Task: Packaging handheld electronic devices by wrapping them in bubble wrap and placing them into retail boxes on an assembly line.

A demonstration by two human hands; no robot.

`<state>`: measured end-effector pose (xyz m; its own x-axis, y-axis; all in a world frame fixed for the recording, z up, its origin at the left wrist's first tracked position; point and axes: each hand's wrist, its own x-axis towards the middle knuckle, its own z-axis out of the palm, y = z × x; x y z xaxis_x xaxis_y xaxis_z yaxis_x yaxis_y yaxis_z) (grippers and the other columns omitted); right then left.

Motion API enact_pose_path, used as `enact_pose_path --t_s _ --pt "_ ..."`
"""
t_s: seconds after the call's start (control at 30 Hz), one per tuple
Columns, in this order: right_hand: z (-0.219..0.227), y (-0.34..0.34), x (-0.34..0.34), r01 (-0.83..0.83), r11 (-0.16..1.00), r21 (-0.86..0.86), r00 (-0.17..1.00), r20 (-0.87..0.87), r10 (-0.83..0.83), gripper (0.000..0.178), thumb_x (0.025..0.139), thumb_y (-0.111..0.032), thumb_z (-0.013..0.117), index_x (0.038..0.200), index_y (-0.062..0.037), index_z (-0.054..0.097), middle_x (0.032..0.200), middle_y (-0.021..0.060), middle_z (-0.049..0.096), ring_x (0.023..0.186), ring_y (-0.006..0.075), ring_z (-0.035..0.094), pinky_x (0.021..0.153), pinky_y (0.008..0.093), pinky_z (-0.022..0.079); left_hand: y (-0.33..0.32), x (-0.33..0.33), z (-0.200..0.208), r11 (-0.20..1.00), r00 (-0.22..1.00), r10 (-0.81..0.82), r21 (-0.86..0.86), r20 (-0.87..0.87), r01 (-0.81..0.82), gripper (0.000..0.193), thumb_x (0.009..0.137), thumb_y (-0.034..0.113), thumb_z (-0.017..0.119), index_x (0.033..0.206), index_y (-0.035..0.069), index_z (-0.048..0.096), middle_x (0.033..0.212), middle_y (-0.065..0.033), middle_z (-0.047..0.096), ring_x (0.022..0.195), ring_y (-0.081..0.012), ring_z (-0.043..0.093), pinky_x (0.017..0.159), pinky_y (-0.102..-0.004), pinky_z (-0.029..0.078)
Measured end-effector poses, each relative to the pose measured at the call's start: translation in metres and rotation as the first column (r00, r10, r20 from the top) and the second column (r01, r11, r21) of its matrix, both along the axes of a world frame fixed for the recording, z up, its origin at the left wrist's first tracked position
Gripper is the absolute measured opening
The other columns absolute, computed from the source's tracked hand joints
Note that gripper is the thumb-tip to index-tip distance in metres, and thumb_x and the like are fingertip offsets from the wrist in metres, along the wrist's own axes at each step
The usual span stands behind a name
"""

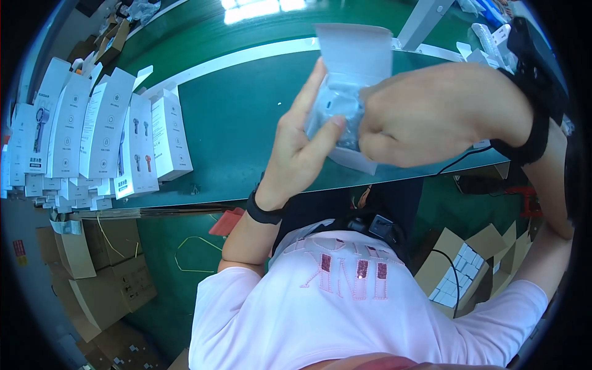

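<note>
open white cardboard box [356,58], lid raised, located over the dark green tabletop [228,123]. clear plastic wrapping [350,114] visible inside. left hand [295,148]: thumb and fingers parted, gripping the box's left side. right hand [431,117]: fingers curled in at the box's right side; fingertips hidden, hold cannot be determined. tall white printed cartons [102,129] stand at left.

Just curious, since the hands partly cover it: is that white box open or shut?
The white box is open: its flap stands raised, and something in clear plastic shows inside.
</note>
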<state>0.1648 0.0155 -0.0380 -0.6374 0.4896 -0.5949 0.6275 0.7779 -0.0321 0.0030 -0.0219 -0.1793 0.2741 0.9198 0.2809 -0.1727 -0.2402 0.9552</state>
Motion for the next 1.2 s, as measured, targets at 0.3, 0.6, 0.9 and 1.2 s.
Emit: enact_pose_path --t_s 0.3,0.6,0.9,1.2 --pt "0.018 -0.033 0.011 -0.111 0.967 0.229 0.922 -0.339 0.186 0.008 0.084 -0.013 0.058 0.089 -0.0079 0.063 0.086 0.0083 0.063 0.088 0.0250 0.064 0.072 0.0320 0.053 -0.007 -0.012 0.024 0.904 0.922 0.042 0.408 -0.385 0.129 0.066 0.083 -0.008 0.049 0.147 -0.005 0.031 0.126 -0.0256 0.053 0.111 -0.0375 0.054 0.100 -0.0365 0.040" --pt "-0.004 -0.016 0.042 0.073 0.980 0.184 0.780 -0.624 0.059 0.014 0.081 -0.012 0.068 0.091 -0.0037 0.061 0.079 0.0118 0.057 0.065 0.0273 0.059 0.059 0.0363 0.046 -0.011 -0.033 0.024 0.924 0.920 0.383 0.013 -0.085 -0.383 0.065 0.086 -0.003 0.057 0.146 -0.006 0.034 0.134 -0.0158 0.053 0.116 -0.0199 0.054 0.100 -0.0313 0.041" --pt "-0.190 0.070 0.044 0.597 0.741 0.306 0.710 -0.631 -0.312 0.042 0.085 -0.029 0.068 0.120 -0.0055 0.063 0.112 0.0172 0.060 0.099 0.0371 0.060 0.085 0.0422 0.051 -0.001 -0.007 0.014 0.928 0.929 0.370 0.058 -0.001 -0.369 0.065 0.084 -0.004 0.060 0.144 -0.006 0.035 0.132 -0.0146 0.053 0.117 -0.0184 0.053 0.100 -0.0310 0.042" --pt "-0.038 -0.001 0.078 0.502 0.754 -0.425 -0.090 -0.892 -0.443 0.026 0.090 -0.017 0.061 0.112 -0.0035 0.067 0.103 0.0065 0.069 0.088 0.0147 0.066 0.076 0.0251 0.050 -0.004 -0.028 -0.007 0.942 0.944 0.254 0.166 0.211 -0.291 0.058 0.101 0.030 0.051 0.144 -0.007 0.036 0.131 -0.0149 0.054 0.115 -0.0177 0.054 0.099 -0.0296 0.041"
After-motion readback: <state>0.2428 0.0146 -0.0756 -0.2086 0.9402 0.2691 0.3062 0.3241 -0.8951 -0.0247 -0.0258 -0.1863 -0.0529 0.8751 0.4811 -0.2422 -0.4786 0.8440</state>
